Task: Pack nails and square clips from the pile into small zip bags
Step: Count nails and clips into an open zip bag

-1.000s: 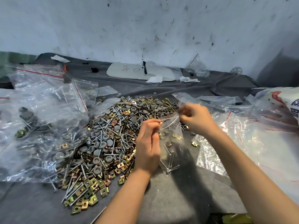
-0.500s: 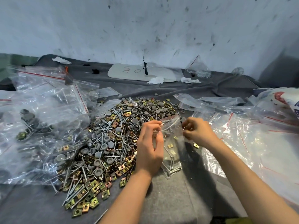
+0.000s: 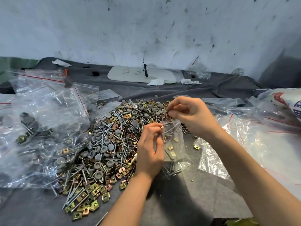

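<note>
Pile [image 3: 110,137]: a mound of nails [image 3: 76,195], square clips [image 3: 94,206] and grey round caps [image 3: 110,146], which lay on the grey cloth [image 3: 179,203] directly left of both hands.
Left hand [image 3: 149,149]: its fingers were curled, pinching the near lip of the small zip bag [image 3: 175,142] at its mouth and holding the bag upright.
Right hand [image 3: 193,116]: thumb and forefinger gripped the held clip [image 3: 167,115], a single square clip, just above the bag's open mouth; the other fingers were loosely curled.
Small zip bag: clear plastic, just right of the pile, with its base on the cloth.
Bagged clips [image 3: 170,147]: a few brass-coloured pieces lay against the bag's wall.
Bagged nails [image 3: 173,171]: several lay across the bag's bottom.
Loose clip [image 3: 196,146]: lay alone on the cloth, just right of the bag.
Filled bags [image 3: 42,128]: a heap of clear, red-lined zip bags at far left, overlapping the pile's left edge; hardware showed dimly inside.
Flat bags [image 3: 260,144]: clear plastic spread at right, beyond the right forearm.
Printed sack [image 3: 286,101]: at the right edge, only partly in view.
White board [image 3: 130,75]: lay flat near the wall [image 3: 146,30]; its handwriting was illegible.
Crumpled paper [image 3: 156,82]: touched the board's front edge.
</note>
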Demonstrator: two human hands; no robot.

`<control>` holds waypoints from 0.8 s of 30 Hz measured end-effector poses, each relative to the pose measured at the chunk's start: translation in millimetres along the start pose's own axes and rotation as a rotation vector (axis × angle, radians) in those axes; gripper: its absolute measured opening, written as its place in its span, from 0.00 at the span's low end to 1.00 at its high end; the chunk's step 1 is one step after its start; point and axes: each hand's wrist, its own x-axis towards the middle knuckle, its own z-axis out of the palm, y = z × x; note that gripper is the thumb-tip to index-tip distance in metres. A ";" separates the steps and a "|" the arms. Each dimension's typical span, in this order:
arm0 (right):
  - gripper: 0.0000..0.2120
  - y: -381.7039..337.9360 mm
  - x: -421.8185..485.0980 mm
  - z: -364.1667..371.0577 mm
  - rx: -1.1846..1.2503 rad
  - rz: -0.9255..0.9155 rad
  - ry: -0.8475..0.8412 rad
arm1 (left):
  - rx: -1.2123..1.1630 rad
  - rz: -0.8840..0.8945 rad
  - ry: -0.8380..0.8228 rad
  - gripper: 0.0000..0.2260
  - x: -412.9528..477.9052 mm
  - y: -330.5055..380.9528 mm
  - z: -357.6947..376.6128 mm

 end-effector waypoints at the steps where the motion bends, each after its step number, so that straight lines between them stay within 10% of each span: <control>1: 0.06 1.6 0.2 0.6 -0.002 0.006 -0.005 | 0.000 0.004 0.003 0.06 0.0 0.3 0.2; 9: 0.08 39.5 12.0 -5.0 -0.136 0.121 0.174 | -0.025 -0.018 0.003 0.06 -0.5 -2.5 1.1; 17: 0.02 107.2 -11.9 32.0 -0.497 0.342 -0.052 | -0.021 -0.022 0.014 0.05 0.4 -0.4 2.9; 24: 0.07 86.9 -4.3 18.9 -0.225 0.300 0.128 | 0.012 -0.023 -0.001 0.05 0.0 -1.2 2.9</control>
